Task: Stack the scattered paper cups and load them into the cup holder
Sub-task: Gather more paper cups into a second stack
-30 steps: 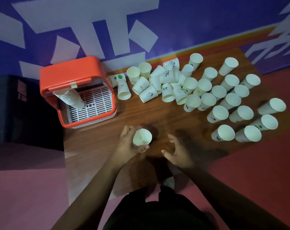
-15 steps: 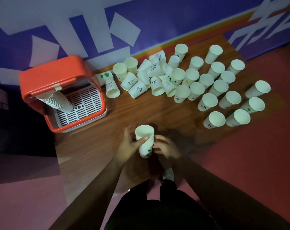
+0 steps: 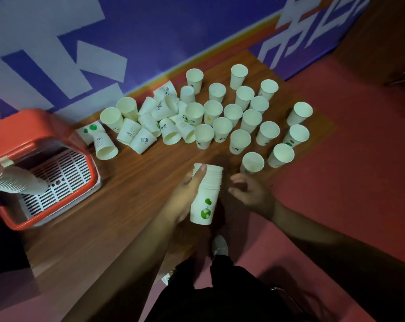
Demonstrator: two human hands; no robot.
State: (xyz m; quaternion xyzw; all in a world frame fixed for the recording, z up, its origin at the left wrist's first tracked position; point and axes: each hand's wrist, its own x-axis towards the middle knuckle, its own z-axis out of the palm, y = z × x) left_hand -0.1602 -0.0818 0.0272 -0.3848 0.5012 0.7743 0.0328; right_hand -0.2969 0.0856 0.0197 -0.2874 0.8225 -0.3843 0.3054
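Observation:
My left hand (image 3: 187, 194) grips a stack of nested white paper cups (image 3: 206, 198), upright over the wooden table's near edge; the bottom cup bears a green print. To the right of the stack, my right hand (image 3: 247, 191) hovers with fingers spread and empty, just below the nearest loose cup (image 3: 252, 162). Many scattered cups (image 3: 196, 117), some upright and some tipped over, cover the far half of the table. At the left sits the orange cup holder (image 3: 34, 126) with its white slatted tray, and a long stack of cups (image 3: 18, 183) lies inside it.
The wooden table (image 3: 127, 205) runs along a blue and white patterned wall. Red floor lies to the right and front. My dark trousers and a shoe (image 3: 220, 246) show below the table edge. A dark box stands left of the holder.
The right hand has let go of the stack and drawn off to the right. The left hand has raised the stack, which now shows as several nested cups. The view has shifted right.

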